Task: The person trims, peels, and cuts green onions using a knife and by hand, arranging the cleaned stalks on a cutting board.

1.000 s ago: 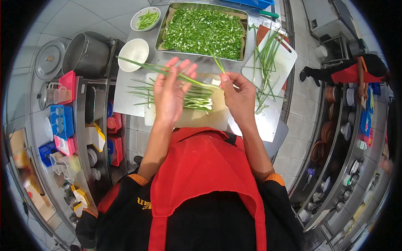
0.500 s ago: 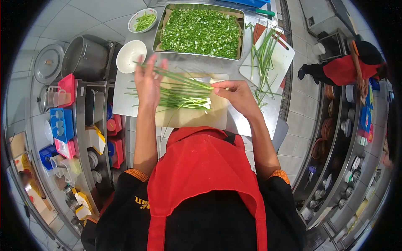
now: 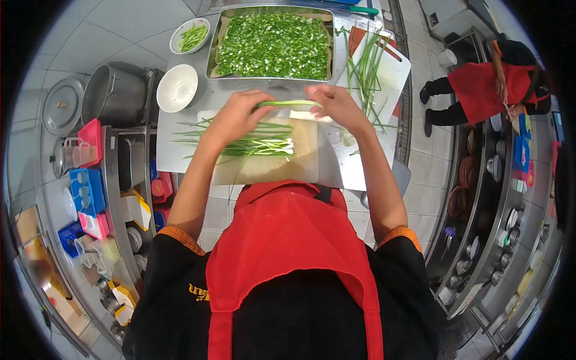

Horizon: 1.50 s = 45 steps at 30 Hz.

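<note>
The left grip (image 3: 243, 114) is closed around one green onion stalk (image 3: 288, 103), its fingers bent over the stalk's left part. The right grip (image 3: 341, 109) has the stalk's other end running in between thumb and fingers; whether they pinch it or only touch it cannot be told. The stalk lies nearly level across the gap between the two grips, raised above the bench (image 3: 171, 132).

Below the stalk, and closer to the person, a pale chopping board (image 3: 270, 171) carries a bunch of green onions (image 3: 264, 144). Their white ends point towards the right grip's side, and their green tips pass under the left grip's arm and out beyond it. Just under the stalk, near the right grip, is a white object (image 3: 309, 116), partly hidden.

Straight beyond both grips stands a metal tray (image 3: 270, 78) spread with chopped green onion (image 3: 273, 45). Left of the left grip sits a white bowl (image 3: 178, 88); farther off behind it, beside the tray, a second bowl (image 3: 174, 43) holds cut green pieces (image 3: 193, 37).

To the right of the right grip, long green onions (image 3: 367, 66) lie over a white board (image 3: 393, 75), which partly covers a reddish-brown board (image 3: 358, 37). Well apart from the grips, on the far right, another person (image 3: 498, 84) in a red apron stands beside shelves.
</note>
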Tool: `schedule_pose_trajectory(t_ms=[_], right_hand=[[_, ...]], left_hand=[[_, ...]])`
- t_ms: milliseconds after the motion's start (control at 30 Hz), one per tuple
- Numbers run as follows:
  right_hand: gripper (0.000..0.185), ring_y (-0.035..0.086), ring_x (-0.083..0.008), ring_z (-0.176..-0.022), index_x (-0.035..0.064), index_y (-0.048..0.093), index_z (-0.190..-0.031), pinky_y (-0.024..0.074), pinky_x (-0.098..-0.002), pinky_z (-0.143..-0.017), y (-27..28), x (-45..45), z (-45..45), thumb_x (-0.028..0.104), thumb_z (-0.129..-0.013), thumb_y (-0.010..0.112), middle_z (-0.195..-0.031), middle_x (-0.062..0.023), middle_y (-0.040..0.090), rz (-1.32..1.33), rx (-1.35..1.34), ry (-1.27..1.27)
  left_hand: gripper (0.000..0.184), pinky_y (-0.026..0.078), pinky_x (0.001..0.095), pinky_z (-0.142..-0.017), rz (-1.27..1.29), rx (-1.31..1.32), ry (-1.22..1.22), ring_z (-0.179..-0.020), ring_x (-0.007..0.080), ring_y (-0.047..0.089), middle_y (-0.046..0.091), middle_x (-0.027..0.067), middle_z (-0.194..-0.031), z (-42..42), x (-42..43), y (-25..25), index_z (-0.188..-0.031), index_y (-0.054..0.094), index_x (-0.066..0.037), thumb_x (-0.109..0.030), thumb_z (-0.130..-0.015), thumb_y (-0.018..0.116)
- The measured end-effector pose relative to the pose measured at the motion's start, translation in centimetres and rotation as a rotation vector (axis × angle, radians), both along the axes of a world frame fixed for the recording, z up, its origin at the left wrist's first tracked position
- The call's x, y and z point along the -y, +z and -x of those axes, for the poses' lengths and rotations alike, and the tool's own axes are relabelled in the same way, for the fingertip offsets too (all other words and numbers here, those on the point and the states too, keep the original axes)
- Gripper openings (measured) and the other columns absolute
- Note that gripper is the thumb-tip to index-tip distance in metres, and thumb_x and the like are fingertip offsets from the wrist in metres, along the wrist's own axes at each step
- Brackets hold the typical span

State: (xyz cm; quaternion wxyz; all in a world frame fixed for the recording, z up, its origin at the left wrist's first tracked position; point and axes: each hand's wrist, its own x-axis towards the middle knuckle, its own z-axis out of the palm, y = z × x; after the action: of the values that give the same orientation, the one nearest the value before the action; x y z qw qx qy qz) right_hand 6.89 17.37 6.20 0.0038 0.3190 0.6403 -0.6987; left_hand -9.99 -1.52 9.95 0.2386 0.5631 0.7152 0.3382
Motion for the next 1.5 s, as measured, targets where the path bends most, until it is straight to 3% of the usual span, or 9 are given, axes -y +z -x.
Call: schedule_pose_trajectory(t_ms=[33,100,267,600,800,933,1000,1267,1500], right_hand=[[0.035,0.063,-0.0151,-0.08,0.0036,0.063,-0.115,0.0521,-0.0287,-0.072,-2.2,0.0,-0.6,0.022,-0.086,0.068,-0.098,-0.0075,0.065,-0.001,-0.001,-0.003],[0.032,0.063,-0.0291,-0.09,0.0049,0.062,-0.113,0.0495,-0.0382,-0.084,-6.7,0.4,-1.4,0.022,-0.086,0.063,-0.101,-0.0139,0.067,-0.914,-0.267,0.047],[0.04,0.051,-0.0298,-0.097,0.0079,0.058,-0.119,0.0395,-0.0473,-0.079,-7.8,4.4,-2.4,0.013,-0.079,0.064,-0.103,-0.0086,0.053,-1.335,-0.036,0.269],[0.041,0.053,-0.0413,-0.087,-0.0008,0.05,-0.119,0.0424,-0.0503,-0.078,-4.9,6.4,-11.2,-0.005,-0.078,0.053,-0.094,-0.0231,0.049,-0.906,0.222,0.047],[0.037,0.053,-0.0469,-0.103,-0.0067,0.043,-0.126,0.0434,-0.0455,-0.088,-3.7,11.3,-12.8,0.018,-0.099,0.041,-0.112,-0.0325,0.054,-0.607,0.205,-0.32],[0.036,0.055,-0.0482,-0.102,-0.007,0.043,-0.125,0.0429,-0.0467,-0.087,-3.7,12.8,-11.9,0.016,-0.097,0.043,-0.11,-0.0319,0.057,-0.436,0.313,-0.48],[0.036,0.055,-0.0484,-0.101,-0.0058,0.043,-0.126,0.0436,-0.0472,-0.086,-4.3,13.0,-12.2,0.016,-0.097,0.043,-0.111,-0.0319,0.057,-0.471,0.322,-0.494],[0.027,0.058,-0.049,-0.077,0.0048,0.045,-0.115,0.0452,-0.0567,-0.069,-4.3,14.5,-8.9,0.025,-0.1,0.037,-0.084,-0.0282,0.06,-0.589,0.298,-0.217],[0.025,0.058,-0.0483,-0.075,0.0021,0.046,-0.113,0.0453,-0.0546,-0.065,-5.3,14.6,-8.6,0.022,-0.1,0.038,-0.081,-0.0285,0.06,-0.635,0.341,-0.128]], left_hand=[[0.02,0.048,0.0368,-0.065,-0.001,-0.001,-0.003,-0.078,0.0305,0.06,0.063,0.0159,-0.085,0.5,0.4,-0.1,-0.1,0.065,0.0,-0.013,-0.084,0.065],[0.02,0.045,0.0316,-0.063,-0.008,-0.081,0.052,-0.07,0.0236,0.055,0.06,0.0122,-0.082,1.7,1.3,-0.2,-0.103,0.067,-0.001,-0.011,-0.086,0.065],[0.025,0.041,0.0286,-0.061,0.125,0.072,0.108,-0.068,0.0152,0.046,0.049,0.0061,-0.078,3.5,2.6,-3.1,-0.111,0.066,-0.002,-0.012,-0.089,0.062],[0.022,0.043,0.0224,-0.059,0.015,0.275,0.163,-0.065,0.0081,0.048,0.051,0.0006,-0.078,-0.1,-0.6,-8.6,-0.108,0.063,-0.002,-0.002,-0.086,0.063],[0.011,0.051,0.0298,-0.062,0.004,0.256,0.084,-0.067,0.0155,0.059,0.067,0.009,-0.079,-3.7,-2.9,-11.5,-0.086,0.064,0.0,-0.006,-0.081,0.071],[0.012,0.05,0.0343,-0.067,-0.05,0.007,0.053,-0.074,0.022,0.058,0.066,0.0072,-0.079,-4.9,-3.1,-12.4,-0.082,0.066,-0.003,-0.011,-0.077,0.074],[0.015,0.047,0.038,-0.073,-0.115,-0.298,0.128,-0.08,0.0271,0.054,0.066,0.0064,-0.082,-5.0,-3.1,-12.4,-0.082,0.069,-0.006,-0.016,-0.074,0.076],[0.015,0.044,0.0367,-0.075,-0.168,-0.19,0.088,-0.083,0.0274,0.054,0.065,0.0073,-0.087,-4.0,-2.4,-12.6,-0.086,0.072,-0.009,-0.015,-0.073,0.076],[0.013,0.045,0.035,-0.071,-0.188,-0.145,0.083,-0.08,0.0268,0.054,0.066,0.0078,-0.08,-3.8,-2.1,-13.1,-0.085,0.073,-0.007,-0.01,-0.073,0.075]])
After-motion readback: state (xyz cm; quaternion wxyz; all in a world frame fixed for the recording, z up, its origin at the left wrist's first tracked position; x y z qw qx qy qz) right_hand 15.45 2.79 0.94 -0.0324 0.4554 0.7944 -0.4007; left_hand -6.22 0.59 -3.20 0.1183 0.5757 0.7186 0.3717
